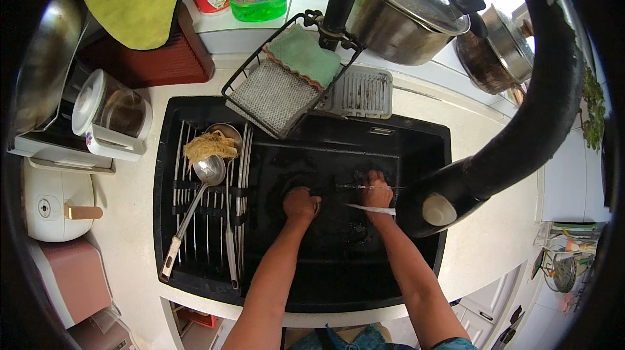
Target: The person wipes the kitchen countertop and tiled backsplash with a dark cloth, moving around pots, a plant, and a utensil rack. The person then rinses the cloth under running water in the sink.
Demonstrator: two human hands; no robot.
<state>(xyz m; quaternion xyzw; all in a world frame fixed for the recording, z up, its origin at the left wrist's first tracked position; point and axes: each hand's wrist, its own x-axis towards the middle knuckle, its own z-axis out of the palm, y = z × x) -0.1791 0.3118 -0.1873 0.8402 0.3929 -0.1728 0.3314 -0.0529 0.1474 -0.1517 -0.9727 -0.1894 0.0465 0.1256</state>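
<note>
Both of my hands are down in a black sink (322, 262). My left hand (299, 203) is curled near the middle of the basin. A small brownish edge shows beside its thumb, but I cannot tell what it is. My right hand (377, 193) is further right with its fingers bent, close to the head of the black faucet (439, 194). A thin white streak, likely water, crosses near that wrist. Whether the right hand grips anything is hidden.
A metal rack (207, 228) spans the sink's left side, bearing a ladle (210, 170), another long-handled utensil (231, 242) and a fibrous scrubber (211, 146). Behind hang a wire basket (229, 84) and green cloth (302, 55). A green detergent bottle (256, 3) and a lidded pot (390, 33) stand beyond.
</note>
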